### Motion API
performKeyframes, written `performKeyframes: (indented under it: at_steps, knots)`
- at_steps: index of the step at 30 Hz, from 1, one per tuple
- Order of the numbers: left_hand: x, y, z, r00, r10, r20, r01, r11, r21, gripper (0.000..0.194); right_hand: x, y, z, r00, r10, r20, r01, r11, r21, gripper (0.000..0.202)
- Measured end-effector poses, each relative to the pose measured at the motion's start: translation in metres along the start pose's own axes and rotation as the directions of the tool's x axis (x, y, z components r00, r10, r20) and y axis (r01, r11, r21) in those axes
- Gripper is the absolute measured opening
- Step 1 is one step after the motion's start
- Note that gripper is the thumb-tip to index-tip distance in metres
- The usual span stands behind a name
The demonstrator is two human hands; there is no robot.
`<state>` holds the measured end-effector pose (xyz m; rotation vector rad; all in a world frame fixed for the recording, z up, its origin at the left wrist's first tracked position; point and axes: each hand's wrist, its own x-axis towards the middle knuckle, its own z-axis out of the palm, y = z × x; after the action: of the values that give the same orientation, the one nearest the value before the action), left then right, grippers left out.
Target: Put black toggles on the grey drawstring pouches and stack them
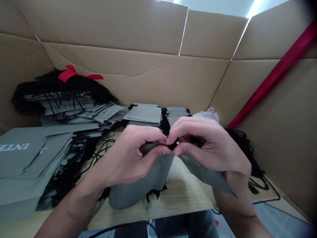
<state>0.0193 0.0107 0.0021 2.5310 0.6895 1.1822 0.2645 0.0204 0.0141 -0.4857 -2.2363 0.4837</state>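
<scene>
Over the table, my left hand (128,158) is closed, pinching the top edge of a grey paper bag (141,188) between thumb and fingers. My right hand (208,142) meets it fingertip to fingertip, closed on a short bit of black cord (173,144) at that edge. A grey printed panel (210,178) with pale lettering hangs beneath my right hand; whether it belongs to the same bag I cannot tell. Dark cord ends (155,193) show below the grey bag. My fingers hide most of the cord.
Flat grey bags (19,165) with black cords pile up at the left. Behind my hands are neat grey stacks (145,114). A black cord bundle with a red strip (66,74) lies back left, more black cords (242,145) at right. Cardboard walls (138,76) enclose the table (188,195).
</scene>
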Motion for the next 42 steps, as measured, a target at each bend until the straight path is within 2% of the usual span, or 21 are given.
performKeyframes:
  at_steps: [4, 9, 15, 17, 20, 22, 26, 29, 33, 35, 39, 42]
  knots:
    - [-0.003, 0.0, 0.001, 1.0, 0.02, -0.013, -0.019, 0.998, 0.055, 0.011, 0.001, -0.001, 0.001, 0.988, 0.149, -0.05, -0.143, 0.984, 0.102, 0.014]
    - [-0.003, 0.002, 0.001, 1.0, 0.015, -0.011, -0.014, 0.996, 0.088, 0.012, 0.005, -0.004, 0.007, 0.978, 0.164, -0.127, -0.155, 0.985, 0.077, 0.018]
    - [-0.004, 0.0, -0.001, 1.0, 0.001, 0.025, -0.003, 0.995, 0.101, 0.013, 0.006, -0.002, 0.009, 0.971, 0.171, -0.165, -0.164, 0.985, 0.057, 0.023]
    - [-0.005, -0.001, -0.001, 1.0, -0.01, 0.026, 0.007, 0.996, 0.091, 0.012, 0.006, 0.0, 0.007, 0.981, 0.134, -0.138, -0.129, 0.991, 0.044, 0.023]
    - [-0.004, 0.0, -0.001, 0.998, -0.038, 0.051, 0.036, 0.999, 0.041, 0.012, 0.006, 0.004, 0.003, 1.0, -0.003, -0.026, 0.004, 0.999, 0.043, 0.028]
    - [-0.002, 0.0, -0.001, 0.996, -0.048, 0.073, 0.048, 0.999, -0.003, 0.015, 0.005, 0.007, 0.002, 0.995, -0.086, 0.046, 0.084, 0.996, 0.041, 0.031]
    - [-0.001, 0.001, -0.001, 0.991, -0.087, 0.107, 0.093, 0.994, -0.057, 0.019, 0.003, 0.01, 0.001, 0.987, -0.124, 0.104, 0.126, 0.992, -0.012, 0.008]
    - [-0.002, -0.001, -0.001, 0.986, -0.113, 0.125, 0.123, 0.989, -0.077, 0.018, 0.002, 0.01, 0.003, 0.991, -0.095, 0.093, 0.101, 0.993, -0.056, 0.007]
    - [-0.002, -0.004, -0.001, 0.982, -0.107, 0.152, 0.125, 0.986, -0.112, 0.018, 0.003, 0.009, 0.007, 0.994, -0.106, 0.039, 0.107, 0.994, -0.024, 0.008]
    - [-0.001, -0.006, -0.003, 0.978, -0.092, 0.186, 0.122, 0.98, -0.154, 0.018, 0.004, 0.008, 0.01, 0.994, -0.105, 0.014, 0.104, 0.994, 0.02, 0.009]
    - [0.0, -0.01, -0.008, 0.972, 0.015, 0.236, 0.063, 0.946, -0.319, 0.017, 0.005, 0.007, 0.018, 0.997, -0.071, -0.006, 0.07, 0.979, 0.189, 0.012]
    - [-0.001, -0.008, -0.013, 0.97, 0.004, 0.241, 0.075, 0.945, -0.319, 0.015, 0.004, 0.006, 0.022, 0.997, -0.048, -0.058, 0.062, 0.963, 0.262, 0.013]
